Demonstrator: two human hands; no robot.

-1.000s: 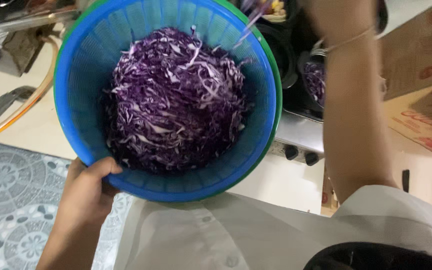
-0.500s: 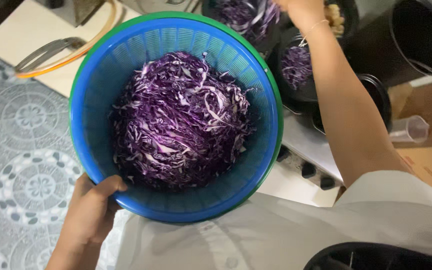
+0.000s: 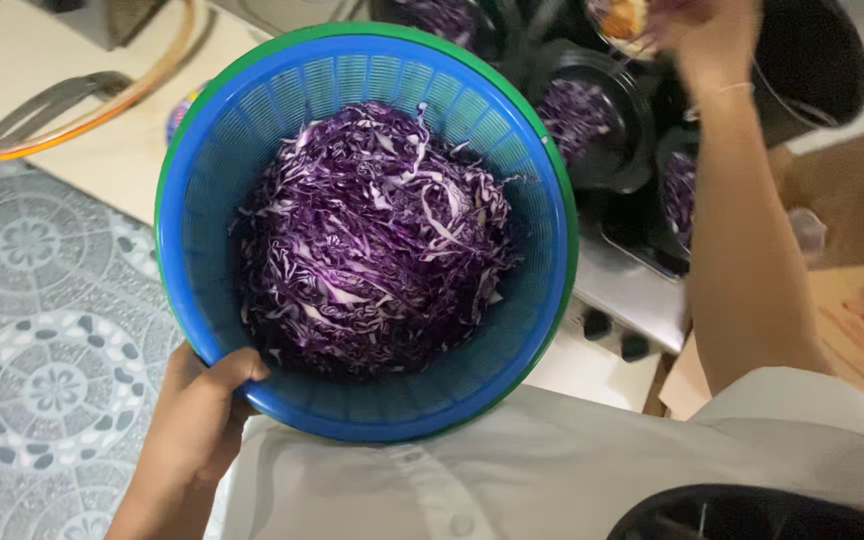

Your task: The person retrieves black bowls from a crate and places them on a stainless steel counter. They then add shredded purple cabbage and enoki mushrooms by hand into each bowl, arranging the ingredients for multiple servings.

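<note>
- So the left hand (image 3: pixel 197 425) is clamped on the near rim of a big blue colander basket (image 3: pixel 512 330), thumb hooked over the edge and inside, the rest of the fingers hidden underneath.
- The basket sits nested in a green outer bowl (image 3: pixel 564 190); you only see it as a thin green band around the rim.
- Inside there's a fat heap of shredded purple cabbage (image 3: pixel 372 240), piled in the middle and leaning a bit toward the near side, with a few pale white strands mixed in.
- The whole thing is held up in front of the person's white shirt (image 3: pixel 512 480), above the counter edge and tipped slightly toward the camera.
- The right hand (image 3: pixel 697 30) is stretched out to the far right, up at the top edge of the shot. It's blurred, so I honestly can't tell if it's pinching anything or just open. Thin bracelet on the wrist.
- Right by that hand there's a small dish with something orange-ish (image 3: pixel 620 18), too smeared to name.
- Below the forearm are black round takeaway containers (image 3: pixel 592 120), each already with a bit of purple cabbage in it.
- A large black pot (image 3: pixel 817 60) stands at the top right.
- Left side: patterned grey floor tiles (image 3: pixel 42 330), and a pale counter (image 3: pixel 102 150) with an orange hose (image 3: pixel 122 100) lying across it.
</note>
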